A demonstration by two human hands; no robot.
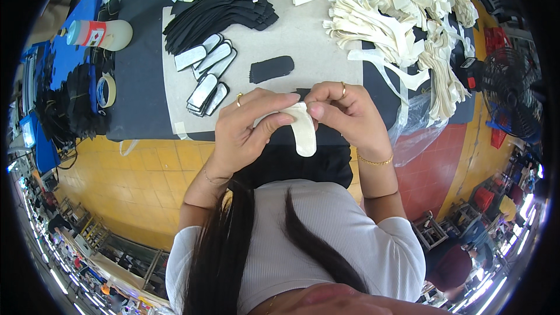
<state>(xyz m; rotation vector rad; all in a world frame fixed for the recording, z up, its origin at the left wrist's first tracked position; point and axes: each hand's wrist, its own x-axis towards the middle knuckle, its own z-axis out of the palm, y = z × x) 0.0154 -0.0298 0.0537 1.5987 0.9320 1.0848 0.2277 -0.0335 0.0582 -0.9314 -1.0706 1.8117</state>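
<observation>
head: your left hand [248, 122] and right hand [350, 111] fingertip-pinch the cream strip [304, 137], likely aligning it; next needs steady pressure.

Bright, even light falls on the table [137, 111] and leaves only soft shadows, while the yellow floor [160, 157] has a pale sheen and the clear plastic bag [417, 131] catches glints. Strip lights [58, 281] burn out to white streaks along the lower left and lower right rims, where details turn small and smeared. Fisheye distortion bends straight edges toward black corners; the centre looks fairly sharp, though the black cloth pieces [219, 9] lose fine texture.
</observation>
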